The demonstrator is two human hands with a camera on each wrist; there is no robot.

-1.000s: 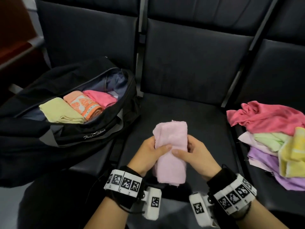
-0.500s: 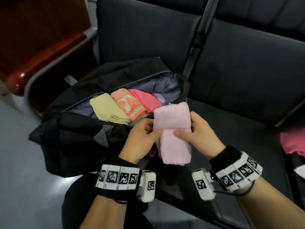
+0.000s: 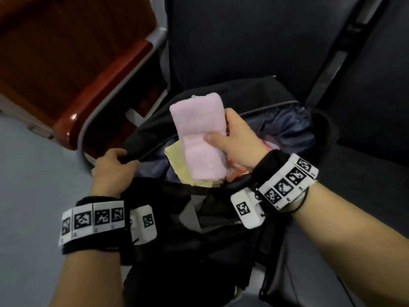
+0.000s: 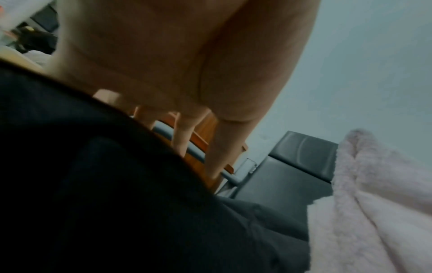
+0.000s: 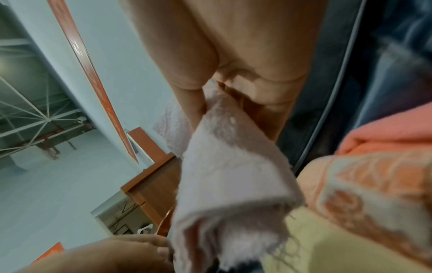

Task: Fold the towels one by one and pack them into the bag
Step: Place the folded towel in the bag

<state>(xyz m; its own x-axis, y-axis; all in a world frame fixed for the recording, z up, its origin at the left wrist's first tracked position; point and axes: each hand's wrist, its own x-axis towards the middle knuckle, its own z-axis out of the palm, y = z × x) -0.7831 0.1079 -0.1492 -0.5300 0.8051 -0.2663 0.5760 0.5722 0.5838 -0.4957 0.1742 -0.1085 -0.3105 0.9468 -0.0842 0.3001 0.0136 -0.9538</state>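
Head view: your right hand (image 3: 238,140) grips the folded pink towel (image 3: 199,138), thumb across its front and fingers behind it, holding it above the open bag (image 3: 221,213). Your left hand (image 3: 115,169) grips the bag's near-left rim, fingers curled over the black fabric. The bag lies on a dark seat (image 3: 365,178). Inside it, a yellow towel (image 3: 179,160) lies directly below the pink one; an orange towel (image 3: 234,171) shows just beside it, mostly hidden.

Right wrist view: the pink towel (image 5: 229,175) hangs from your fingers (image 5: 268,92) above the yellow towel (image 5: 327,245) and orange towel (image 5: 374,184).

Left wrist view: blurred; fingers (image 4: 217,157) reach over black fabric.
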